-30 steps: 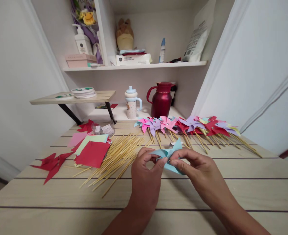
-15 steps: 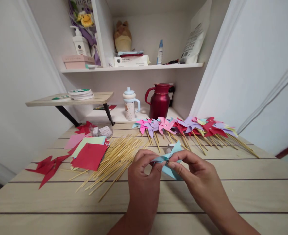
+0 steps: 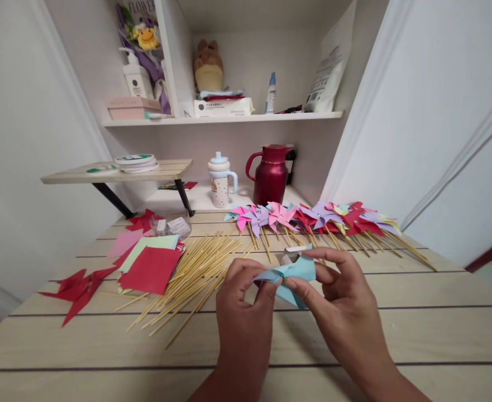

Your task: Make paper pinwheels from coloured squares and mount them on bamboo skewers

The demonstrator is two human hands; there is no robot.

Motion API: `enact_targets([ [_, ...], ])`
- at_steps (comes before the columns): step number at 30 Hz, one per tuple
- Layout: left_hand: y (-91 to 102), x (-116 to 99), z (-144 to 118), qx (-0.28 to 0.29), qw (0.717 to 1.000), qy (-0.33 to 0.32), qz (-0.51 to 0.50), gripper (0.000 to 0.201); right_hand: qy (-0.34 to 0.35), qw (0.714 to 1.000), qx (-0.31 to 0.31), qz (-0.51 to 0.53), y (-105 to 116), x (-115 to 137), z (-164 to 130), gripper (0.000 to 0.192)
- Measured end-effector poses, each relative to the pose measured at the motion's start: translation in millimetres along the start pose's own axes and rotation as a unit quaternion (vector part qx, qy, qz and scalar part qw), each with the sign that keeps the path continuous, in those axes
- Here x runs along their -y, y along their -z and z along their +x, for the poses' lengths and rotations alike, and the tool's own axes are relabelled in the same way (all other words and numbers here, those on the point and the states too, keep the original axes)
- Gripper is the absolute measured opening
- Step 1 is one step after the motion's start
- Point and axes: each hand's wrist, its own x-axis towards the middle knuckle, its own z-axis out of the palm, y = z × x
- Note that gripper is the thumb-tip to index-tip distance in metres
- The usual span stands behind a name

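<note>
A light blue paper pinwheel, partly folded, is held above the table between both hands. My left hand pinches its left side near the centre, thumb against fingers. On the other side, my right hand has its thumb at the lower centre and its index finger on the upper right corner of the paper. The fingers hide part of the folds. Just behind the paper is a small greyish container, partly covered. To the left lies a spread of thin wooden sticks.
Several finished pinwheels on sticks line the back right. Red paper sheets and a cut red paper piece lie left. Behind stand a red jug, a spotted cup and a small raised shelf.
My right index finger has moved from the pinwheel's centre up to its right corner, and a blue flap there has come down toward the middle. My left hand keeps its pinch.
</note>
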Motion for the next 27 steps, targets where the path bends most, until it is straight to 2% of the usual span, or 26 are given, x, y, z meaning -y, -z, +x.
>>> enact_targets([
  [3,0.5,-1,0,0.001,1.0,-0.015,0.01,0.015,-0.016,1.0,0.002,0.02,-1,2,1,0.063],
  [4,0.9,-1,0,0.002,1.0,-0.023,0.014,0.016,-0.016,1.0,0.005,0.017,0,3,1,0.066],
  [6,1.8,-3,0,0.004,0.999,-0.044,0.021,0.018,-0.009,1.0,0.018,-0.013,2,2,2,0.056],
  [9,3.1,-4,1,0.008,0.996,-0.086,0.026,0.021,0.023,0.996,0.027,-0.077,5,1,2,0.019],
  [11,3.7,-4,1,0.008,0.993,-0.113,0.027,0.022,0.047,0.995,0.022,-0.089,5,1,2,0.008],
  [17,6.2,-3,-2,-0.004,0.982,-0.171,0.079,0.027,0.116,0.987,0.005,-0.11,5,5,0,0.01],
  [23,11.9,-9,-5,-0.013,0.949,-0.293,0.12,0.025,0.228,0.967,0.018,-0.112,11,7,-2,0.023],
  [27,13.5,-8,-3,-0.009,0.939,-0.323,0.117,0.024,0.248,0.963,0.036,-0.103,12,6,-3,0.028],
])
